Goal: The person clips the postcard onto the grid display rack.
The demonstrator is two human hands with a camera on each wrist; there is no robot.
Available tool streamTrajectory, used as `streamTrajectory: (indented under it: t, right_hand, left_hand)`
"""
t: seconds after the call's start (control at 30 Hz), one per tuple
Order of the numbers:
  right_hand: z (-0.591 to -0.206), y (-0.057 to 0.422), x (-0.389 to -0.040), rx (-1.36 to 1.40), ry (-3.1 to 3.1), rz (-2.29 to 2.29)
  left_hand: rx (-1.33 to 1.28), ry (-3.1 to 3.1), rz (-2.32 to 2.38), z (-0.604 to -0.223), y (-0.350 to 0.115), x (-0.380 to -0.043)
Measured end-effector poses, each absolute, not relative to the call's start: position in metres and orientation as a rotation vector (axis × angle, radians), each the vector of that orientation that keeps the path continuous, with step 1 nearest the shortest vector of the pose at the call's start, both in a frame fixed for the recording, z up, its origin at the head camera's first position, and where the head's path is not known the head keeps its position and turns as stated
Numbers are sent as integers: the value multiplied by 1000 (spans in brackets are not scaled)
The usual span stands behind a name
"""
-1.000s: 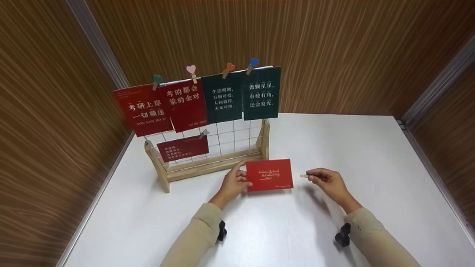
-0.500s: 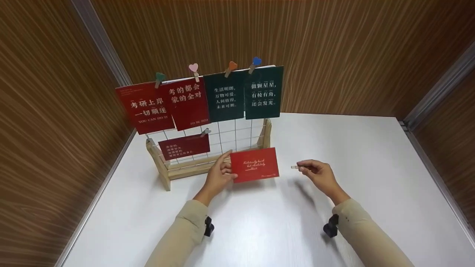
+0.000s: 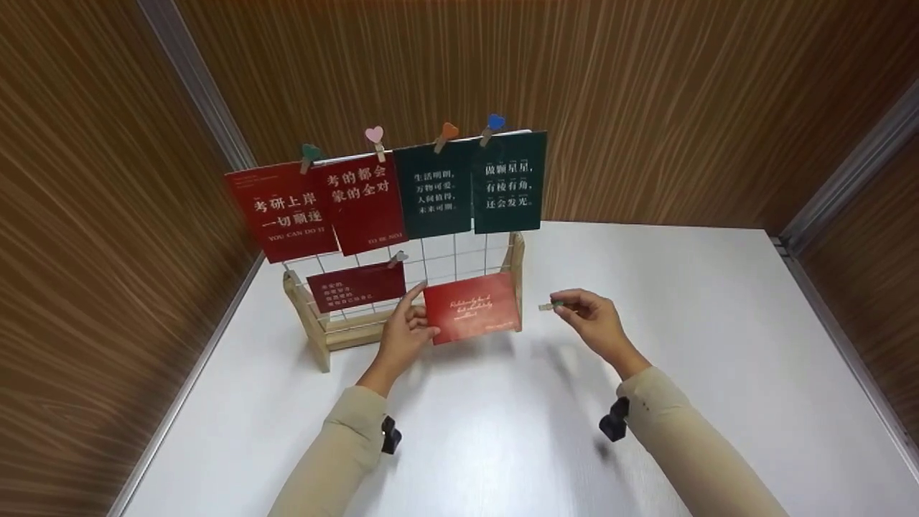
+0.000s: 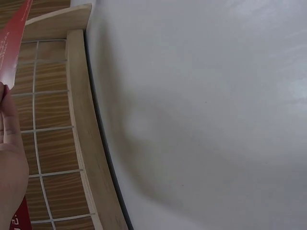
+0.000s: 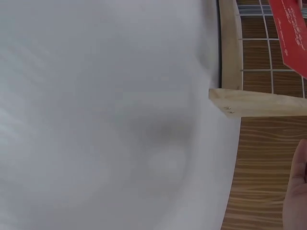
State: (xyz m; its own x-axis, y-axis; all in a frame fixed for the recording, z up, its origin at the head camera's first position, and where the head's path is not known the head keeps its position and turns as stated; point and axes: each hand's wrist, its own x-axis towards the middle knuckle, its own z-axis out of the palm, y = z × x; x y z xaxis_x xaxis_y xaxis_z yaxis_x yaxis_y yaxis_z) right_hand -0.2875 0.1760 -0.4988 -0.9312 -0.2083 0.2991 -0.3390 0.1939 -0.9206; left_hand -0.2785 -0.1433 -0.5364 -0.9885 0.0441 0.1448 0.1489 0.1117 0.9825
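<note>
A bright red card [image 3: 472, 309] with white script is pinched at its left edge by my left hand [image 3: 403, 332], in front of the lower right part of a wire grid rack [image 3: 455, 258]. Between thumb and fingers of my right hand [image 3: 594, 323] is a small wooden clothespin [image 3: 547, 307] with a bit of green, just right of the card. The left wrist view shows part of the card [image 4: 10, 45] above my left fingers. In the right wrist view the card [image 5: 291, 33] lies across the grid, and only the side of my right hand [image 5: 296, 191] shows.
Two red cards [image 3: 283, 212] and two dark green cards [image 3: 508, 183] hang from the rack's top by heart clothespins [image 3: 375, 135]. A dark red card [image 3: 357, 287] hangs lower left. The rack's wooden base [image 3: 352, 333] stands on a white table [image 3: 689, 316] between wood-grain walls.
My left hand has carried the red card left and up, over to the rack. My right hand has followed leftward and up with the clothespin.
</note>
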Motion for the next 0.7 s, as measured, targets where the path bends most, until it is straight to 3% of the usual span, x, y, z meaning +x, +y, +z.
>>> streamTrajectory:
  t: [0.7]
  right_hand:
    - [-493,150,-328,541,-2365,1861]
  left_hand:
    - [-262,-2236,-1843,-522,-146,-286]
